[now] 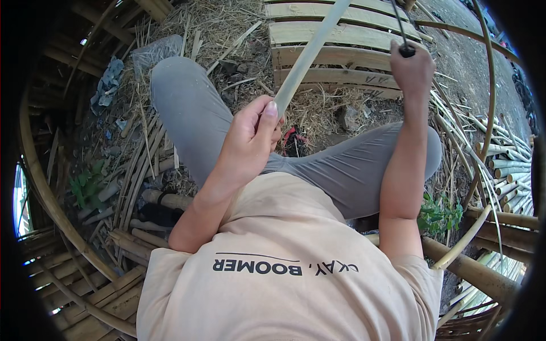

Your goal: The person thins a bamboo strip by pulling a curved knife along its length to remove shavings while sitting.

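A pale bamboo strip [311,52] slants up and away to the far edge of the view, its near end inside my left hand [250,133]. The fingers are wrapped round it, with the thumb pressed on top. On the right, my right hand [415,68] is a fist raised over the side of a slatted wooden pallet [318,55]. A black-handled tool [406,50] with a thin dark blade or rod stands up out of that fist. The tool's far end lies outside the view, and the two hands are well apart.
Straw and shavings [227,34] cover the ground around my legs. Cut bamboo poles [515,170] are stacked at the right. A curved bamboo pole [489,85] rises beside my right arm, and bamboo slats [102,301] lie at the lower left. Green leaves [441,216] grow near my right elbow.
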Tool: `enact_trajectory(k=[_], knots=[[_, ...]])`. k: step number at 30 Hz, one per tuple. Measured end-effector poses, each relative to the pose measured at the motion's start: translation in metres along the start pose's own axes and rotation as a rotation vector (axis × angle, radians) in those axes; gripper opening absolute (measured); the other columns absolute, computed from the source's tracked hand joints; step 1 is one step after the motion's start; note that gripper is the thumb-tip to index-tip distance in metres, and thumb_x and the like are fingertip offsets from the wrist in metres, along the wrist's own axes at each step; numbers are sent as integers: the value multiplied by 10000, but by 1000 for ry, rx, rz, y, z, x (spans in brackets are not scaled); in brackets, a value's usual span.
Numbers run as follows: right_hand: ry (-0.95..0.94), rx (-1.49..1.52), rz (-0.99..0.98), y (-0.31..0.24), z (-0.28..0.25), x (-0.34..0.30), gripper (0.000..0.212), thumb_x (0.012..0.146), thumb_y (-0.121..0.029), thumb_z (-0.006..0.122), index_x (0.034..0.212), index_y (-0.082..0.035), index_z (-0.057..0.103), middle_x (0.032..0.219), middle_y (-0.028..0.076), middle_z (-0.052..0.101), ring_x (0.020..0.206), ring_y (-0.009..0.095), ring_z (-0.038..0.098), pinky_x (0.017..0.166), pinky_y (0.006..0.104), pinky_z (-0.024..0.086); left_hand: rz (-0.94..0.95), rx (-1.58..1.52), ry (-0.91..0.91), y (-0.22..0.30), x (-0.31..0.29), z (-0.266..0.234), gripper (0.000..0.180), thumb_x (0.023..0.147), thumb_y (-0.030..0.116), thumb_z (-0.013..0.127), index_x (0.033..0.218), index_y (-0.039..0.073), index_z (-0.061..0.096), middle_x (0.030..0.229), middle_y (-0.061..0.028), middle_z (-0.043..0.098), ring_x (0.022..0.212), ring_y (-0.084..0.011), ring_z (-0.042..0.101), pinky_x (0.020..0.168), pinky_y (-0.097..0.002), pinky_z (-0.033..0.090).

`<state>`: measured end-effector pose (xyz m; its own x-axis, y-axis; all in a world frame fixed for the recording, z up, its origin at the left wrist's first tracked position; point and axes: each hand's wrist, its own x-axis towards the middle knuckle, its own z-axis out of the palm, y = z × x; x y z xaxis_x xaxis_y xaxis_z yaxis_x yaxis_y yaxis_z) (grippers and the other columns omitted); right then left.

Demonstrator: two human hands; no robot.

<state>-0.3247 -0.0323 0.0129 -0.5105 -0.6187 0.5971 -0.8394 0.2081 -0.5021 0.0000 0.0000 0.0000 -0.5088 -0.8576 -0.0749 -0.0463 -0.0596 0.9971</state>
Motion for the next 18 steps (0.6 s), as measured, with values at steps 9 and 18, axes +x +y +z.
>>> enact_trajectory(k=[9, 18], knots=[[-242, 410, -58, -64, 4, -38, 349, 867, -310, 756, 710, -16, 651, 504, -21, 480, 473, 71, 410, 469, 289, 334, -46, -284, -97, 14, 24, -18, 251, 1081, 289, 407, 997, 80, 517, 630, 82, 332, 498, 5, 248, 415, -165, 192], [-428, 413, -335, -84, 36, -81, 258, 833, -230, 733, 779, 15, 673, 522, 129, 482, 475, 261, 432, 491, 348, 377, -43, -235, 50, -1, 20, -10, 281, 1083, 302, 402, 1007, 70, 541, 622, 77, 350, 493, 7, 268, 416, -169, 211]])
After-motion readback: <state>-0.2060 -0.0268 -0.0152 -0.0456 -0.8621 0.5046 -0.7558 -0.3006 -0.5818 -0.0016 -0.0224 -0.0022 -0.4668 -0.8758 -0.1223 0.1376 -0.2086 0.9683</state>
